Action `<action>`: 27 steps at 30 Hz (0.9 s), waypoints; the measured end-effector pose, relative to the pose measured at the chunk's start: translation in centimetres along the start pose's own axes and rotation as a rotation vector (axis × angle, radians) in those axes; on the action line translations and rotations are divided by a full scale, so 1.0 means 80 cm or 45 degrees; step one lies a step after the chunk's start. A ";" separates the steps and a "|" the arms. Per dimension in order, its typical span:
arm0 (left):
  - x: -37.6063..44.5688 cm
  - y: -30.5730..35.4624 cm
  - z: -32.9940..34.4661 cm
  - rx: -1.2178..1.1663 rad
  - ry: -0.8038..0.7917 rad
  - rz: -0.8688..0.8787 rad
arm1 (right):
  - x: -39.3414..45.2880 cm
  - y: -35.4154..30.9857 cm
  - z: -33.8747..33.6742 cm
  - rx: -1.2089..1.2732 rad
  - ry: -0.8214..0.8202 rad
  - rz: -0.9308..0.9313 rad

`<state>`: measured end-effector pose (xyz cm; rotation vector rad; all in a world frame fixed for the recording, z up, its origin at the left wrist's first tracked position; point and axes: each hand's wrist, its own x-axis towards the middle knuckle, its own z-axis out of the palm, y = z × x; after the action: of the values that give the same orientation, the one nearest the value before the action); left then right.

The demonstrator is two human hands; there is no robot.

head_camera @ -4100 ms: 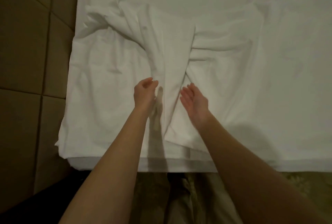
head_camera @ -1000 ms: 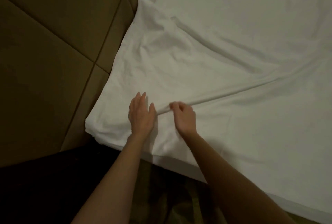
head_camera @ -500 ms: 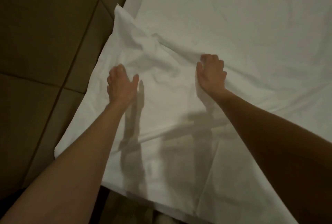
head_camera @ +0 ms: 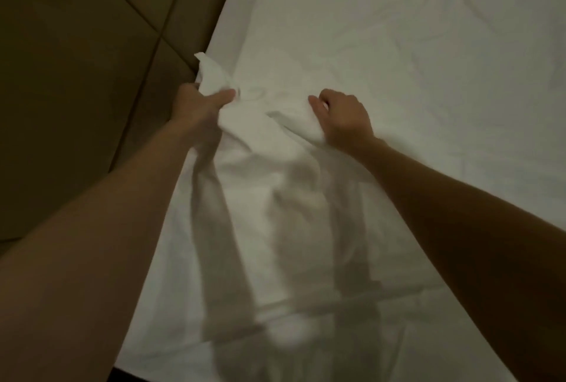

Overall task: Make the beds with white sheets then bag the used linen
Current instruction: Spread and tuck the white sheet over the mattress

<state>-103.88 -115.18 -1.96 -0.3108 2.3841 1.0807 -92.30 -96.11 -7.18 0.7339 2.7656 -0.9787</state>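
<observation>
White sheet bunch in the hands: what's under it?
Under the white sheet gripped by the left hand and right hand lies more white bedding spread flat. The mattress beneath is fully covered, so unseen.

The floor (head_camera: 76,75) is on the left side. It is made of big brown tiles. Thin dark lines run between the tiles and cross each other. The floor looks dim and a bit shiny. The bed (head_camera: 398,44) fills the middle and the right side. Its long edge runs at a slant from the top down to the bottom left, right next to the floor. The light is soft and low. It falls from above and makes long grey shadows (head_camera: 220,244) on the bed. A dark strip (head_camera: 128,377) shows at the very bottom.
</observation>
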 end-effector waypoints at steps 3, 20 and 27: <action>0.018 -0.004 -0.017 -0.180 0.024 0.071 | 0.030 0.003 -0.020 0.109 0.061 0.059; 0.066 0.012 -0.017 -0.448 0.047 -0.044 | 0.053 -0.018 -0.008 -0.256 -0.043 -0.317; 0.039 0.009 0.028 0.498 0.285 0.244 | -0.005 0.043 -0.018 -0.168 0.108 -0.294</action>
<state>-106.03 -113.03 -4.43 -0.0676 2.8037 0.6585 -90.19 -93.03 -7.85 0.4549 3.0054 -0.8059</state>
